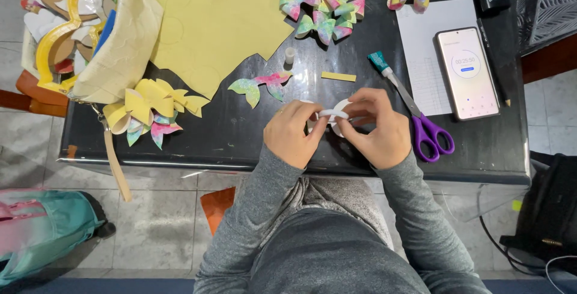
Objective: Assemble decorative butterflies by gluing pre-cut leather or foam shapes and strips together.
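While finished bows (327, 7) lie beyond, both hands pinch a white strip (334, 114). Left hand (293, 133) and right hand (377, 129) fold it; that bow looks barely begun.

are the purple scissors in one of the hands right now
No, the purple-handled scissors lie on the black table beside the right hand, while both hands pinch a white folded piece.

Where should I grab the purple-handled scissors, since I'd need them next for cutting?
Take the scissors by the purple finger loops at their lower right end, coming in from the near table edge beside the right hand. The blades point up-left toward the teal cap, so the loops lie nearest and open; the right hand partly covers the blades.
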